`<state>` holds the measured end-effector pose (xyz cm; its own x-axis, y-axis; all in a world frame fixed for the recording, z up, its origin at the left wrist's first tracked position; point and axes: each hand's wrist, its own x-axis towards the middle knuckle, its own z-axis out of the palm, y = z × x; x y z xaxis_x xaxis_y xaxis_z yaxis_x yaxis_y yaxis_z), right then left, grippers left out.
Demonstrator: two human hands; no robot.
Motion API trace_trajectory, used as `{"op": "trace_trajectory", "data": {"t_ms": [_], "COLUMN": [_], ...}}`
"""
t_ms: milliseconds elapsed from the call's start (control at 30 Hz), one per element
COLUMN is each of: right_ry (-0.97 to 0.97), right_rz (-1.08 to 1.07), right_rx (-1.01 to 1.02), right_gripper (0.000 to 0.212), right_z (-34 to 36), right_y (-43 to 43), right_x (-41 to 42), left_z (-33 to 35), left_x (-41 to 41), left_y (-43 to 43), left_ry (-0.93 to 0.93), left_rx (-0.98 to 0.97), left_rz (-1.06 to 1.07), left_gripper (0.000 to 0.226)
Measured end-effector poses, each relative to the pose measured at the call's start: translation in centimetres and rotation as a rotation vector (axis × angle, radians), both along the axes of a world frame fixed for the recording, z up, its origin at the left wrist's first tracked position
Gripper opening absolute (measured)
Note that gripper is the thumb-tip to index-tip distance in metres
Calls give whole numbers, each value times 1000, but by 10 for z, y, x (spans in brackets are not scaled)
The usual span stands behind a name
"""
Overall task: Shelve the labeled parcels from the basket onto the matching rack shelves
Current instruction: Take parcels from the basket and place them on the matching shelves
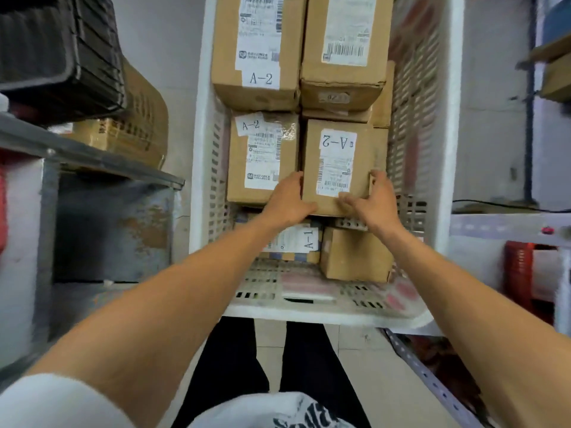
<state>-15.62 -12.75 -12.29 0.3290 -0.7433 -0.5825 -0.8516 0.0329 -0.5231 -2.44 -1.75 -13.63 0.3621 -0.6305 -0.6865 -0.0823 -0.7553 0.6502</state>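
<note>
Looking down into a white slatted basket (414, 125) packed with cardboard parcels. Holding one of them between both hands at its near end: the held A-2 parcel (312, 156), label upside down from this side. On its left edge, the left grip (289, 199), narrow and clamped on the box, fingers pushed into the gap against the neighbouring A-2 parcel (262, 193). On its right edge, the right grip (375, 205), likewise closed on the cardboard, fingers curled over the near right corner, close to the basket wall. Inside the basket, in the right-hand column, on top of lower boxes — lifted or resting, cannot tell. Beneath the near end, an A-1 parcel (296, 239) and, just beside it, a plain brown box (355, 257). Farther back, a far A-2 parcel (225, 57) and a barcode parcel (312, 41) side by side. To the left, a grey metal shelf (92, 156) carrying a black crate (61, 50) and a printed carton (139, 118). Below — pale floor tiles (355, 366) between dark trouser legs.
</note>
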Motion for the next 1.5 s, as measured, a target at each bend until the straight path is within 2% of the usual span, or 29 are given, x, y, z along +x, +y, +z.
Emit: {"op": "trace_trajectory", "data": {"t_ms": [133, 300, 467, 667, 800, 1000, 1167, 1367, 1500], "right_ry": [-83, -131, -192, -274, -300, -394, -491, -641, -673], "right_rz": [-77, -250, -149, -147, -73, -74, -42, -46, -52], "right_rx": [133, 361, 353, 344, 286, 148, -20, -208, -319], "right_gripper": [74, 115, 126, 119, 120, 119, 129, 129, 134], "right_z": [-27, -49, -52, -17, 30, 108, 176, 244, 282], "right_y": [-21, -39, -45, -46, -38, -6, 46, 106, 145], "right_x": [0, -7, 1, -9, -14, -20, -36, -70, -99], "left_z": [-25, -46, -47, -11, 30, 102, 164, 240, 284], "left_x": [-11, -15, -13, -17, -20, -9, -6, -22, -45], "left_y": [-27, -43, -45, -38, -26, -7, 29, 73, 106], "left_ry": [43, 151, 193, 164, 128, 113, 118, 80, 95], "left_rx": [88, 56, 7, -38, -93, -233, -405, -576, -654], "left_rz": [63, 185, 229, 286, 227, 165, 67, -82, -140], "left_gripper": [95, 119, 119, 131, 144, 137, 132, 138, 130]}}
